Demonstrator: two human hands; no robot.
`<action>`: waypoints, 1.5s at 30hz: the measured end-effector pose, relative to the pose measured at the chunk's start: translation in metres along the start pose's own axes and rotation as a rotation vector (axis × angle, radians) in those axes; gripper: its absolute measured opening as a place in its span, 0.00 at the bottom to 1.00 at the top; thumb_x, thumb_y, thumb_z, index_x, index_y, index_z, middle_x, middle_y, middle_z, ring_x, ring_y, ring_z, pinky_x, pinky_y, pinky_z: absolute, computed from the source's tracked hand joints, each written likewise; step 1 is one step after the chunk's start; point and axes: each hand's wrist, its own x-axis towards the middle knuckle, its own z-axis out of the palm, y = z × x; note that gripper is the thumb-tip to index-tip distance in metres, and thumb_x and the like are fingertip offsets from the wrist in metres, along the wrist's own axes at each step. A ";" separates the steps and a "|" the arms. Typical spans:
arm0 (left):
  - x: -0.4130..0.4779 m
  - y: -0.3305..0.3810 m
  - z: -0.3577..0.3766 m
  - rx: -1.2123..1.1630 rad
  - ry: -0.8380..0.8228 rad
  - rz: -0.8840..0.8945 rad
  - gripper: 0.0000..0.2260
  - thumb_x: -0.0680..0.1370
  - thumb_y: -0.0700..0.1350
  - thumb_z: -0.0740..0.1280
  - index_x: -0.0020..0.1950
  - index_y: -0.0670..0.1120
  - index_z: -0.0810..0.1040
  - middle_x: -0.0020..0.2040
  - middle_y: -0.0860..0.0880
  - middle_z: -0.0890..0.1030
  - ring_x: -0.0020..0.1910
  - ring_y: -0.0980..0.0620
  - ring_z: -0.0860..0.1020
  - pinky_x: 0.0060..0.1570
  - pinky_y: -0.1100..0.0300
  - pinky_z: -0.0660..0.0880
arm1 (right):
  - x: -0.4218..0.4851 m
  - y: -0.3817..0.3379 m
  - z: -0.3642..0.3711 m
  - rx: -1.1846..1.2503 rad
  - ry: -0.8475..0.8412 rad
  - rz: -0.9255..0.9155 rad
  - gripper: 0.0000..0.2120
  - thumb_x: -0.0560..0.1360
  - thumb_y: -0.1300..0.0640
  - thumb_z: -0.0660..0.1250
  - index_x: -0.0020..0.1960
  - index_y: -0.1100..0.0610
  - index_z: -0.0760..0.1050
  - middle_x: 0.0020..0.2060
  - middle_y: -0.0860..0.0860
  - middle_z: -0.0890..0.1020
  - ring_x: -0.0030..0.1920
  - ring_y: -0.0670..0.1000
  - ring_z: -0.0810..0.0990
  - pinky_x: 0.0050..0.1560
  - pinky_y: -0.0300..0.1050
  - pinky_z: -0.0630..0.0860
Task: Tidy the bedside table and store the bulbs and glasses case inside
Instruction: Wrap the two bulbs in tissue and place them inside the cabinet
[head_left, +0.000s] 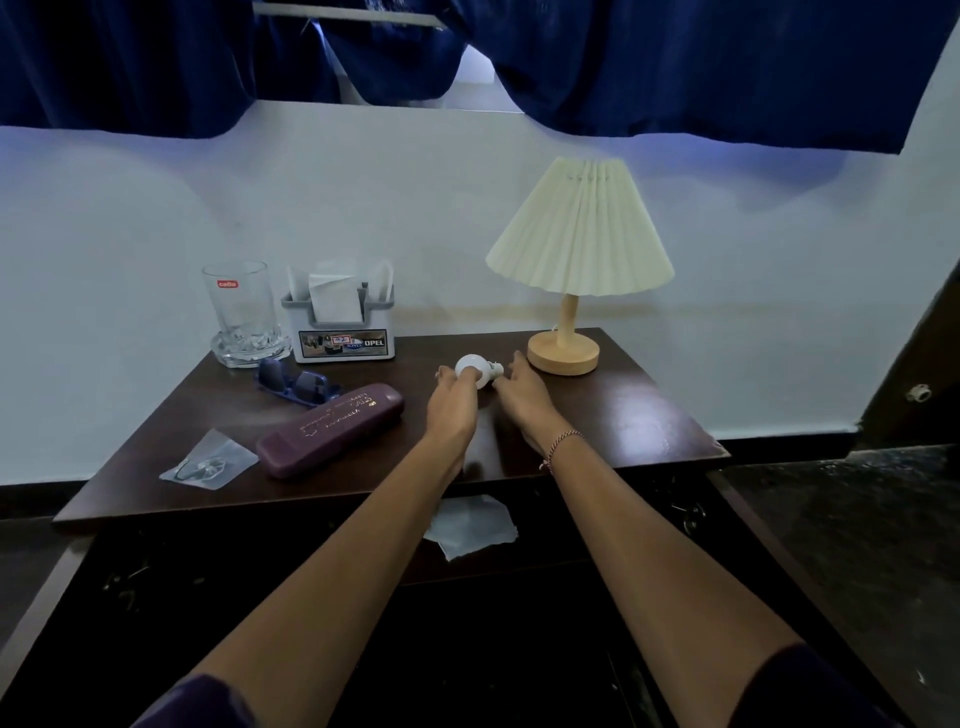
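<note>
A white bulb (474, 366) lies on the dark wooden bedside table (613, 415), just left of the lamp base, with its cap pointing right. My left hand (453, 408) reaches over it and its fingers close on the round glass part. My right hand (520, 394) is beside the bulb's cap, fingers apart, thumb tip touching or almost touching the cap. A purple glasses case (332, 429) lies shut on the left half of the table. Below the tabletop the drawer (519, 613) stands pulled out, dark inside, with a crumpled white paper (470, 526) in it.
A pleated cream lamp (574, 244) on a wooden foot stands at the back right. At the back left are a drinking glass (240, 306) and a grey tissue holder (340, 332). Dark sunglasses (296, 387) and a small clear plastic packet (209, 461) lie near the case.
</note>
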 end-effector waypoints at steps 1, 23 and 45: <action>-0.001 0.001 0.001 -0.012 0.001 -0.010 0.26 0.76 0.47 0.57 0.74 0.41 0.60 0.72 0.42 0.67 0.70 0.44 0.67 0.70 0.49 0.63 | 0.001 0.001 -0.001 -0.004 0.001 0.002 0.29 0.77 0.63 0.55 0.75 0.61 0.48 0.74 0.58 0.62 0.74 0.55 0.61 0.72 0.46 0.58; -0.079 -0.021 -0.004 -0.383 -0.058 0.009 0.12 0.80 0.44 0.57 0.41 0.51 0.78 0.43 0.53 0.75 0.46 0.58 0.72 0.49 0.65 0.69 | -0.086 0.030 -0.030 0.048 0.255 -0.200 0.17 0.77 0.65 0.61 0.65 0.61 0.72 0.62 0.54 0.78 0.63 0.48 0.76 0.64 0.37 0.68; -0.143 -0.098 0.007 0.020 0.152 0.141 0.07 0.68 0.40 0.75 0.45 0.47 0.83 0.38 0.58 0.83 0.38 0.69 0.80 0.36 0.77 0.74 | -0.166 0.102 -0.048 0.066 0.397 -0.165 0.09 0.68 0.63 0.74 0.47 0.56 0.83 0.45 0.50 0.84 0.44 0.41 0.82 0.44 0.21 0.73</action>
